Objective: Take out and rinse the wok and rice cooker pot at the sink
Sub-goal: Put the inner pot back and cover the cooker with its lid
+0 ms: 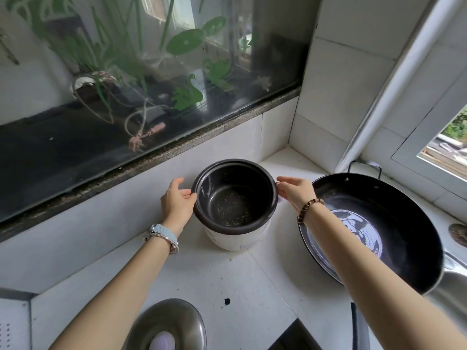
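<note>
Rice cooker pot (pixel 235 198) (dark, scratched inside) sits in the white cooker body (pixel 235 239) at the back of the white counter (pixel 227 279), close to the tiled wall under the window sill. A band of its dark outer wall shows above the white shell; can't tell if it is seated or partly raised.

Left hand (pixel 177 202) is on the pot's left rim, thumb and fingertips clamped on the lip. Right hand (pixel 297 192) is on the right rim, fingertips closed on the lip. Both are grasping the pot. There is a watch (pixel 163 236) on the left wrist and a bead bracelet (pixel 309 210) on the right.

Wok (pixel 394 223) (black, wet sheen in the bottom) lies just right of the cooker, under the right forearm and tilted. Its near edge hangs over the steel sink (pixel 452 286), and its loop handle (pixel 364 166) is at the far side by the white pipe (pixel 394 79).

Round steel lid (pixel 171 322) with a pale knob (pixel 161 341) lies on the counter near the bottom edge, between the forearms. A small black speck (pixel 227 301) is on the counter in front of the cooker. A dark flat object (pixel 293 337) sits at the bottom edge, cut off, unclear what it is.

Window glass (pixel 151 72) behind carries green plant decals.
</note>
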Tool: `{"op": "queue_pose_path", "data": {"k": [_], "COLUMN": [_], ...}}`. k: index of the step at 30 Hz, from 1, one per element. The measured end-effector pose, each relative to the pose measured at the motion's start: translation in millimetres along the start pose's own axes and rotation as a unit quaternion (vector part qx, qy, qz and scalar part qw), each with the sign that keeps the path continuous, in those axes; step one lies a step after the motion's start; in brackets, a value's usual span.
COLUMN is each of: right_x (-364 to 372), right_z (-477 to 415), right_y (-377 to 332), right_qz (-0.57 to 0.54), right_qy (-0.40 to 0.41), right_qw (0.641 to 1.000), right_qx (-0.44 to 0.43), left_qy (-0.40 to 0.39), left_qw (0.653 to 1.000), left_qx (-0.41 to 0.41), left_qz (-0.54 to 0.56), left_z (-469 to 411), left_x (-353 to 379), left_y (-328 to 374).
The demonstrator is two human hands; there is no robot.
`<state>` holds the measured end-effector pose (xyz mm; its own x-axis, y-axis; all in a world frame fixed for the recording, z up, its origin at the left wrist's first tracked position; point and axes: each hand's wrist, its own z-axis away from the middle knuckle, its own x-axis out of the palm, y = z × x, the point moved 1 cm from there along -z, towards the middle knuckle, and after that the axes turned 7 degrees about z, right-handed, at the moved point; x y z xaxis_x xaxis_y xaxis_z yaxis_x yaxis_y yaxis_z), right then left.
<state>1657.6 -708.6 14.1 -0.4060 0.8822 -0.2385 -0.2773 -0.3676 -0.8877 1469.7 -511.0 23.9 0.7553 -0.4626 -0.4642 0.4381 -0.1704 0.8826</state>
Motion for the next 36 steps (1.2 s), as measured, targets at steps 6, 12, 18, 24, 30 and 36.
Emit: {"op": "queue_pose_path", "data": {"k": [6, 12, 18, 24, 30, 36], "right_x": [-1, -5, 0, 25, 65, 110], "right_z": [9, 50, 107, 154, 190, 215], "right_y": [-1, -4, 5, 29, 65, 106], "right_qz": [0.028, 0.137, 0.256, 0.288, 0.313, 0.376], "right_qy": [-0.028, 0.042, 0.059, 0.012, -0.057, -0.147], "right_qw": [0.999, 0.97, 0.874, 0.834, 0.817, 0.792], "right_qx": [-0.028, -0.195, -0.409, -0.471, -0.481, -0.458], "left_qy": [-0.02, -0.024, 0.02, 0.053, 0.059, 0.068], "left_qw": [1.0, 0.996, 0.965, 0.941, 0.953, 0.956], "left_qx": [-0.003, 0.086, 0.242, 0.274, 0.206, 0.137], "left_qz": [0.017, 0.008, -0.097, -0.191, -0.216, -0.25], "left_z": [5, 32, 88, 138, 184, 222], "left_x": [-1, -21, -59, -93, -118, -139], "left_y": [-3, -8, -23, -57, -111, -159]}}
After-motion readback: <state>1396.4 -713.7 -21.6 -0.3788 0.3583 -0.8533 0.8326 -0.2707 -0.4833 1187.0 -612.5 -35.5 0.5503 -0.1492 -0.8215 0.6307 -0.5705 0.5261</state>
